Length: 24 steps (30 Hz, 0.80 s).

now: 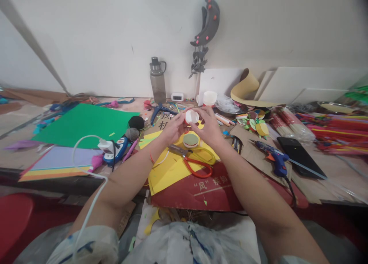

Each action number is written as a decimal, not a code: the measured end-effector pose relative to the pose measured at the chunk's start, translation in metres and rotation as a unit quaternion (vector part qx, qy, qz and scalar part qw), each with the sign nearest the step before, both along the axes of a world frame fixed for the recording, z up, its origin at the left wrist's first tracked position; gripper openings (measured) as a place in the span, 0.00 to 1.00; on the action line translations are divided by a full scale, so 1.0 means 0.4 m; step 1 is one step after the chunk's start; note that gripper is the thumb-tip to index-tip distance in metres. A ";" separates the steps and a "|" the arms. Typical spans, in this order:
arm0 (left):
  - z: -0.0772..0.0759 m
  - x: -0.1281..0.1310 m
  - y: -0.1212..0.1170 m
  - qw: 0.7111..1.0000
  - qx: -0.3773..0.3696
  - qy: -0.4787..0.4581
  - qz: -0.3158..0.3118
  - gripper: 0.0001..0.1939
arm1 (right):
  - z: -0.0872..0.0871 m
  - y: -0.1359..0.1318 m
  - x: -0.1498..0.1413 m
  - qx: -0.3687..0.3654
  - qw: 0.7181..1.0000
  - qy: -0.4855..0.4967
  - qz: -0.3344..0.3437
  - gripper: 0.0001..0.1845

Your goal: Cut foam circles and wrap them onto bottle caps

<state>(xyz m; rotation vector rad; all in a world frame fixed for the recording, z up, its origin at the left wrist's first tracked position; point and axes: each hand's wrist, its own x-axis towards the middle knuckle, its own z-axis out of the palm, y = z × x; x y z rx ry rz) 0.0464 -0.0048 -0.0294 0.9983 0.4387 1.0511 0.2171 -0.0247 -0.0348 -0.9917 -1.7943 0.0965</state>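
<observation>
Between my two hands, above the middle of the table, is a small white paper cup [191, 117] with a red edge. My left hand [173, 126] grips it from the left, fingers closed on its side. My right hand [210, 126] curls around its right side, thumb near the lower edge. Just below sits a round piece with a green top [190, 140]. Scissors with red and yellow handles [198, 168] lie on yellow paper [163, 172] under my forearms.
Green sheet [83, 124], power strip [116, 152] with a white cable and black yarn ball [136, 122] lie left. On the right are a blue glue gun [277, 158], phone [300, 156] and pipe cleaners [330, 129]. A bottle [158, 81] stands by the wall.
</observation>
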 end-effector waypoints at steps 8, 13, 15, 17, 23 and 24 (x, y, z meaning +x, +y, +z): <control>-0.006 -0.005 0.005 1.000 0.022 0.003 0.012 0.30 | -0.008 0.013 0.013 0.001 0.999 -0.027 0.025 0.26; -0.005 0.001 0.000 0.998 0.045 0.008 0.042 0.29 | -0.007 0.007 0.011 0.011 0.999 -0.027 0.021 0.31; -0.004 0.002 0.000 0.998 0.046 0.005 0.040 0.29 | -0.005 0.003 0.010 0.009 0.999 -0.023 0.020 0.31; -0.004 0.002 0.000 0.999 0.040 -0.008 0.030 0.28 | -0.001 -0.002 0.008 0.012 1.000 -0.016 0.016 0.29; 0.008 0.008 -0.009 0.999 -0.007 -0.037 0.021 0.19 | 0.005 -0.012 0.000 0.031 0.999 0.009 -0.012 0.27; 0.011 0.009 -0.011 0.999 -0.013 -0.041 0.019 0.19 | 0.006 -0.013 -0.001 0.028 0.999 0.015 -0.014 0.27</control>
